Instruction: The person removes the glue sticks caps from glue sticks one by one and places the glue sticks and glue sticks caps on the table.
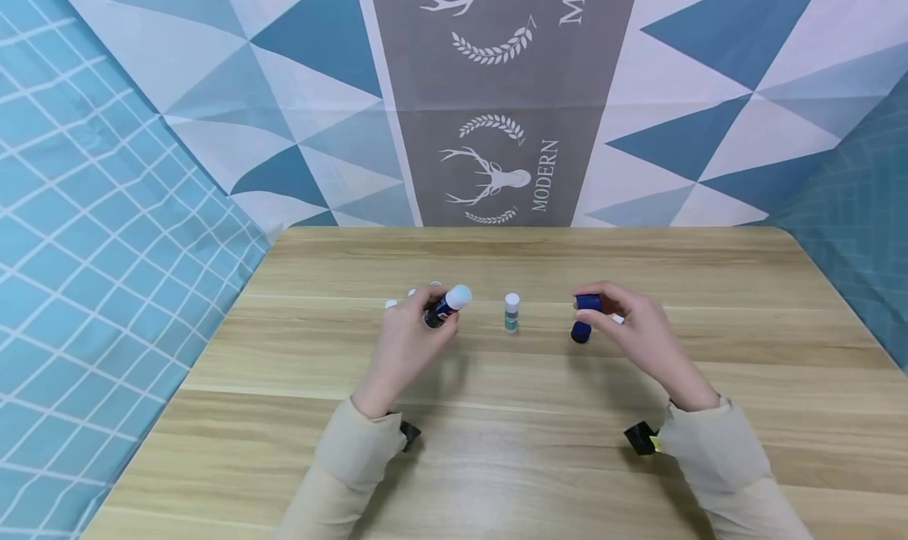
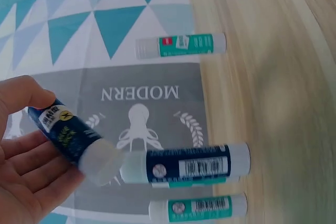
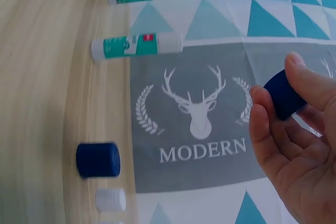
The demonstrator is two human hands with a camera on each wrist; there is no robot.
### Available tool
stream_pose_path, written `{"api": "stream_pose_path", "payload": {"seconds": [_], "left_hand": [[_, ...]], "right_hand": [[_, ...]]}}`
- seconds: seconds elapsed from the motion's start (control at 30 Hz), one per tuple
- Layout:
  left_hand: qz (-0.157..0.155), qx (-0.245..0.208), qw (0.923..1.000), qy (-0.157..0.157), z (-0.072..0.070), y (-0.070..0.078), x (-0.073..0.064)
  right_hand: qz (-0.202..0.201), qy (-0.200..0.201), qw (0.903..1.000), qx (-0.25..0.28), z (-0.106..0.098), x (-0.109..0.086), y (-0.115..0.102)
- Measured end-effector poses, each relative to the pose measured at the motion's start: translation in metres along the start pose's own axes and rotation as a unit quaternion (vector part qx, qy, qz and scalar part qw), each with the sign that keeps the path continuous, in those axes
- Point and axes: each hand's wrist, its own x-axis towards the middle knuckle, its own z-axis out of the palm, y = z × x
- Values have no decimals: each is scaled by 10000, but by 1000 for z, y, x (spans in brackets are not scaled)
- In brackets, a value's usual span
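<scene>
My left hand holds a dark blue glue stick by its body, thumb on one side and fingers on the other. Its whitish end tilts up and to the right in the head view. Between the thumb and fingers of my right hand is a dark blue cap, held above the table. Below that hand, a second dark blue cap stands on the table, with a small white cap beside it. Midway between both hands, a teal-labelled glue stick stands upright.
Beyond my left hand stand another dark blue glue stick and a teal one, partly hidden in the head view. The wooden table ends at a patterned cloth at the back. Blue checked cloth hangs on the left.
</scene>
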Motion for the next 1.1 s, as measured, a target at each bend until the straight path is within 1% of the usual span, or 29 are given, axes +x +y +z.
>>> {"api": "stream_pose_path", "payload": {"seconds": [0.07,0.13,0.23,0.33,0.4,0.5,0.6,0.7,0.83,1.0,1.1], "left_hand": [[-76,40,10000,-39,-3,-3,0],[-219,103,9996,-146,-6,-5,0],[-558,218,9973,-431,-10,-8,0],[-927,93,9930,-733,-13,-11,1],[-1086,6,9903,-862,-14,-13,1],[-1247,21,9877,-947,-16,-15,2],[-1264,325,9860,-1042,-18,-17,1],[-1303,547,9826,-1208,-18,-18,1],[-1313,807,9778,-1422,-17,-20,0],[-1239,1013,9751,-1536,-14,-25,-1],[-1283,1113,9723,-1605,-13,-27,-2]], "right_hand": [[101,21,9999,-97,-2,-1,3],[205,54,9996,-178,-4,-3,6],[285,116,9992,-245,-4,-4,9],[298,120,9990,-300,-5,-5,13],[339,-2,9987,-386,-5,-6,15],[472,-342,9969,-533,-5,-6,19],[624,-694,9929,-734,-5,-6,23],[662,-808,9898,-973,-4,-6,27],[717,-745,9877,-1173,-4,-6,31],[774,-582,9862,-1345,-2,-7,35],[747,-668,9835,-1509,-1,-8,38]]}}
